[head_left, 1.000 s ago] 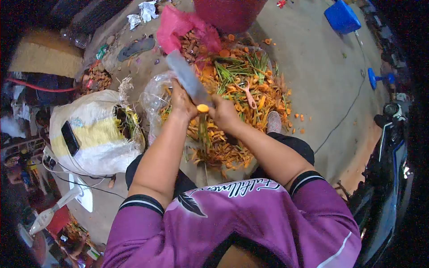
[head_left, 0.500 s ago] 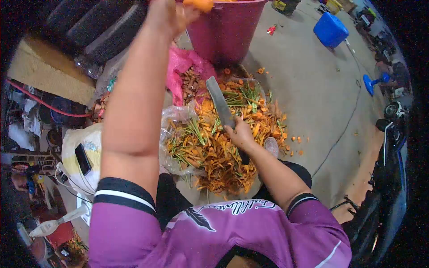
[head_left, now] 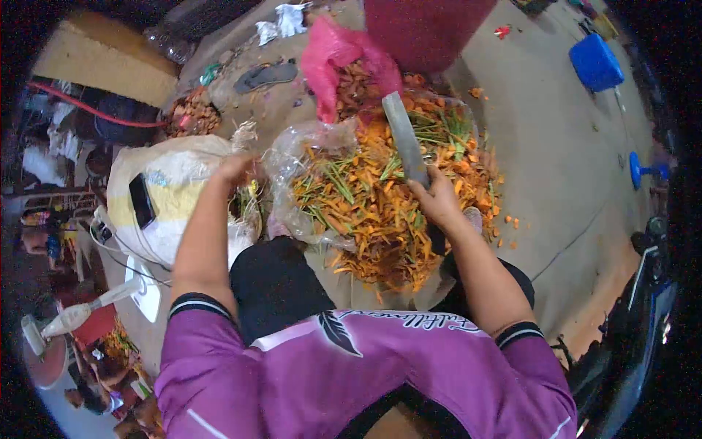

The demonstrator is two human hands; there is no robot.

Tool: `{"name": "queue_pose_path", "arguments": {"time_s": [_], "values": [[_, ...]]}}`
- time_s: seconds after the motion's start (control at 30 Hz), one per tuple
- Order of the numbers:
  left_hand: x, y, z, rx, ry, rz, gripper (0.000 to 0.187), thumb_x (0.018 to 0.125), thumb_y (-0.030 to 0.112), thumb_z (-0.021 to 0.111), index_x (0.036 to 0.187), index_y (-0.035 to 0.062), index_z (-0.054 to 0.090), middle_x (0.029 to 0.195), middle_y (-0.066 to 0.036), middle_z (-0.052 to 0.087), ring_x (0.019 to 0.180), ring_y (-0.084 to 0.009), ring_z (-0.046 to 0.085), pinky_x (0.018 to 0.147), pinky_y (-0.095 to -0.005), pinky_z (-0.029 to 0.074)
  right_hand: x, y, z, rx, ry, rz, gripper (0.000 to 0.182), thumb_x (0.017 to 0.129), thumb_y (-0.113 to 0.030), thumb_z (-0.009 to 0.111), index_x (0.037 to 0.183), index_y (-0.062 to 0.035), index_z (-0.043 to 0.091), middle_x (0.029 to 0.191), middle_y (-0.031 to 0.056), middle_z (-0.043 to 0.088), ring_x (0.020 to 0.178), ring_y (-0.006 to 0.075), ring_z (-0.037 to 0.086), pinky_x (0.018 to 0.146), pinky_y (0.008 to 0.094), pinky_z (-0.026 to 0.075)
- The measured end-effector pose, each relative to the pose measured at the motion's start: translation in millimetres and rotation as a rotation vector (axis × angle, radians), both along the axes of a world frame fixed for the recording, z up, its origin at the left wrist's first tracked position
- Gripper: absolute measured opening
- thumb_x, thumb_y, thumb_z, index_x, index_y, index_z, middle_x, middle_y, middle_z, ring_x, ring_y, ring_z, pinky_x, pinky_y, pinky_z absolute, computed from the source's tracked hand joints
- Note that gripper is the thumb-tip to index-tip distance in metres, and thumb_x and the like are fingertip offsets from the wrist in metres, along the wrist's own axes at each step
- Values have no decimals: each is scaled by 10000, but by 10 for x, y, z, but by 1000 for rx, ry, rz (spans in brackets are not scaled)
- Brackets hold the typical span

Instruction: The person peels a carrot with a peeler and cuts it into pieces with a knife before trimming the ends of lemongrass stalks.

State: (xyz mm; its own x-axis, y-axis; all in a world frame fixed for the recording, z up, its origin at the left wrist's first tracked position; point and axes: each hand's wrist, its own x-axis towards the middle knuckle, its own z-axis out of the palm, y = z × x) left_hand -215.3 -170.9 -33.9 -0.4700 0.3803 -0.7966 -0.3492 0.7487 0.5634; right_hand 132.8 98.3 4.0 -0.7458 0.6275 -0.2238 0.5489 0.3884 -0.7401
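Observation:
My right hand (head_left: 440, 199) is closed around the handle of a large knife (head_left: 404, 139), its broad blade tilted up over a heap of orange vegetable peelings and green stalks (head_left: 373, 227). The heap spreads over a clear plastic sheet (head_left: 289, 157) on the floor between my legs. My left hand (head_left: 241, 170) is at the opening of a white woven sack (head_left: 194, 157), where green stalks show. Its fingers are blurred and partly hidden by the sack's edge.
A dark red tub (head_left: 431, 33) stands beyond the heap beside a pink plastic bag (head_left: 333, 55). On the sack lies a black phone (head_left: 142, 199). A blue jerrycan (head_left: 596, 62) and a cable are to the right; a grey flip-flop (head_left: 267, 77) lies at the far left.
My left hand has come down from the tub's rim, where it held an orange piece, to the sack's opening. My right hand still holds the knife over the heap. The view has tilted down.

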Motion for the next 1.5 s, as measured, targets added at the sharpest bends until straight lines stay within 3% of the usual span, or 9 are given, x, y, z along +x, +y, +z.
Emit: {"name": "queue_pose_path", "arguments": {"time_s": [0.17, 0.37, 0.47, 0.6, 0.73, 1.07, 1.13, 1.23, 1.5], "values": [[114, -996, -677, -77, -203, 467, 216, 785, 256, 522, 873, 60, 540, 640, -43, 544, 490, -184, 516, 434, -336, 432, -118, -101, -42, -85, -68, 57, 428, 739, -201, 600, 1016, 90, 450, 855, 193, 555, 799, 252, 552, 690, 313, 431], [-384, -982, -312, 132, 547, 952, 163, 766, 184, 511, 838, 38, 509, 788, -106, 547, 667, -274, 557, 582, -386, 465, -209, -115, -214, -113, -131, 46, 471, 739, -268, 594, 1058, 52, 462, 902, 200, 581, 854, 287, 567, 745, 347, 433], [-131, -927, -686, -672, 1252, 381, 275, 705, 181, 537, 919, 8, 519, 887, -195, 549, 733, -371, 540, 680, -436, 441, -210, -90, -333, -102, -169, 55, 489, 736, -276, 599, 1078, 42, 456, 908, 200, 581, 894, 292, 551, 775, 348, 418], [-175, -979, -1136, -764, 455, -671, 394, 704, 109, 473, 1063, -50, 441, 1024, -204, 485, 850, -368, 519, 797, -424, 411, -262, -87, -324, -107, -285, 74, 506, 743, -256, 593, 1117, 44, 429, 932, 200, 573, 916, 319, 534, 877, 390, 337], [-327, -862, -1137, -914, 1200, -649, 383, 767, 144, 438, 1124, 7, 416, 1169, -168, 413, 932, -310, 515, 806, -369, 419, -238, -95, -422, -79, -252, 108, 513, 745, -219, 598, 1120, 77, 410, 957, 242, 546, 905, 339, 533, 803, 371, 404], [-1060, -1055, -1421, -840, 829, -681, 278, 854, 154, 336, 1037, 45, 515, 1102, -149, 501, 1015, -289, 495, 853, -390, 395, -361, -171, -519, -243, -422, 64, 475, 744, -190, 593, 1101, 72, 420, 941, 245, 550, 883, 332, 551, 776, 356, 425], [-1300, -1400, -1834, -847, 1290, -1174, 282, 833, 154, 372, 1040, 62, 540, 1117, -139, 495, 995, -279, 501, 875, -372, 373, -413, -175, -523, -323, -481, 57, 469, 743, -189, 594, 1096, 69, 425, 950, 241, 549, 888, 336, 548, 777, 357, 424], [-1140, -963, -1413, -1030, 1035, -1608, 294, 814, 162, 403, 1054, 76, 549, 1100, -116, 512, 986, -260, 498, 901, -351, 345, -283, -157, -706, -179, -453, 116, 454, 742, -196, 598, 1075, 68, 438, 940, 233, 554, 878, 339, 549, 773, 355, 427], [-828, -716, -1035, -770, 864, -1225, 201, 729, 137, 458, 770, 81, 647, 829, -132, 618, 752, -267, 603, 669, -381, 477, -390, -228, -493, -149, -449, 149, 443, 744, -243, 600, 1028, 64, 454, 919, 234, 559, 876, 352, 546, 761, 366, 431]]}}
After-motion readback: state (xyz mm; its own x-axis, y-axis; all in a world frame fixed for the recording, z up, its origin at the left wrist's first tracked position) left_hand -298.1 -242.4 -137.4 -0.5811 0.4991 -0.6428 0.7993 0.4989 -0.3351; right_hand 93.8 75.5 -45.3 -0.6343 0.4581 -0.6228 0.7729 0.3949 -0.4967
